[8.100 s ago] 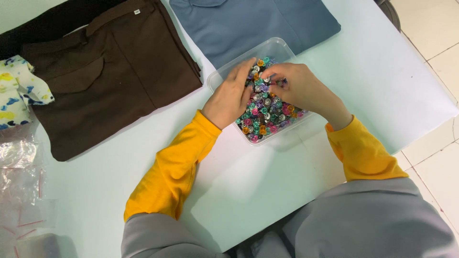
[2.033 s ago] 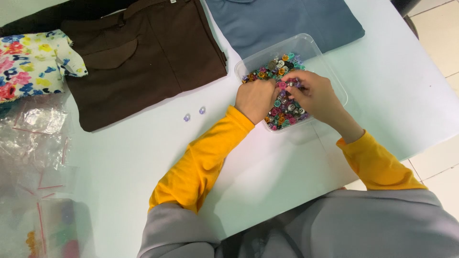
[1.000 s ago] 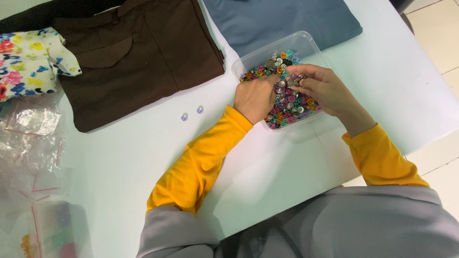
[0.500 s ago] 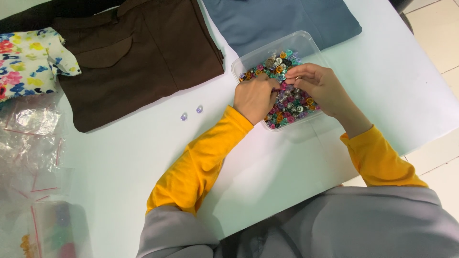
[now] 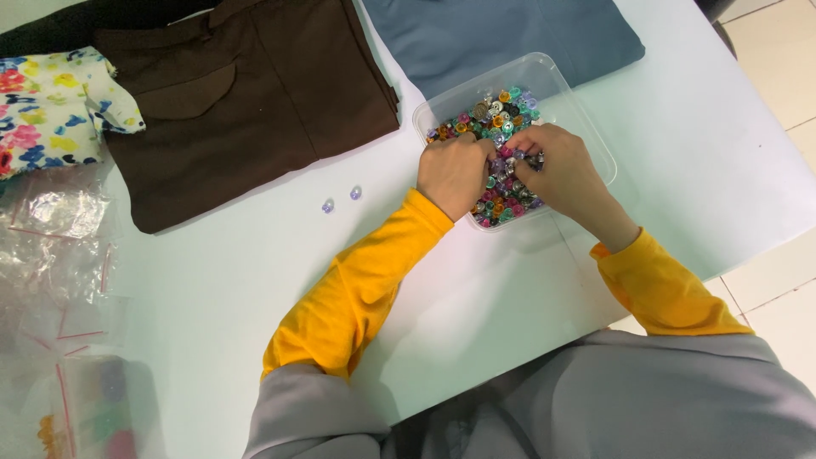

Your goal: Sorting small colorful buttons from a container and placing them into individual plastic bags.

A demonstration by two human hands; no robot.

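Across the far edge of the white table lie a folded brown garment and a folded blue one, with a floral cloth at the far left corner. Near the right edge sits a clear plastic tray of mixed coloured buttons. Both arms — in yellow sleeves — bend inward over it. Left hand is curled knuckles-up, right hand pinches into the pile; what either grips cannot be told. Two clear buttons lie beside the brown garment.
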